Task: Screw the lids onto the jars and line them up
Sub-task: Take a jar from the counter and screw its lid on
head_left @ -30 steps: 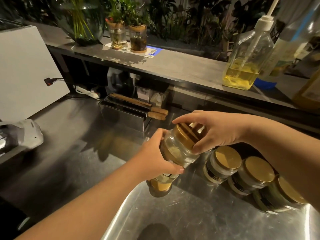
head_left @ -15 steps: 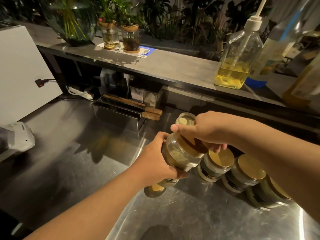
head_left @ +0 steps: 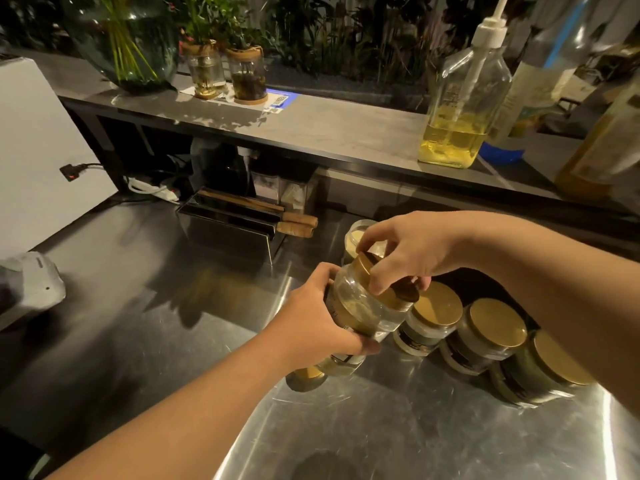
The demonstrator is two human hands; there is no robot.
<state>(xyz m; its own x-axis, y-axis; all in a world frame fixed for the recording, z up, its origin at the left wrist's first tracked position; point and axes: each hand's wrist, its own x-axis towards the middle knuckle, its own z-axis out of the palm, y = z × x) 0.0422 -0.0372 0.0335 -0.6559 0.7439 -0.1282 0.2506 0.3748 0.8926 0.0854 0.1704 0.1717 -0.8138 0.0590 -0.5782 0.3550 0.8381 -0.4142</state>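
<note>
From my remote seat I count five jars on the steel counter (head_left: 138, 306); four wear gold lids and one does not. My left hand (head_left: 322, 327) is wrapped round the body of the clear jar (head_left: 363, 306), holding it tilted above the counter with its mouth towards the right; my right hand (head_left: 412, 251) comes over the top, its fingers curled round the rim of the gold lid (head_left: 394, 296) that sits on that jar's mouth. Whether the lid is fully tight I cannot tell.

Three closed jars stand in a row to the right, side by side and touching or nearly so: the first (head_left: 438, 303) just beside the held jar, the second (head_left: 497, 322) next, the third (head_left: 561, 358) partly behind my right forearm. One open jar (head_left: 360, 237) stands behind my right hand.

On the raised shelf (head_left: 329, 126) I count one pump bottle (head_left: 453, 109) of yellow liquid, two small plant jars (head_left: 225, 76) and one large glass vase (head_left: 128, 39); below it, a steel rack (head_left: 228, 230) shows two wooden handles (head_left: 298, 225).
</note>
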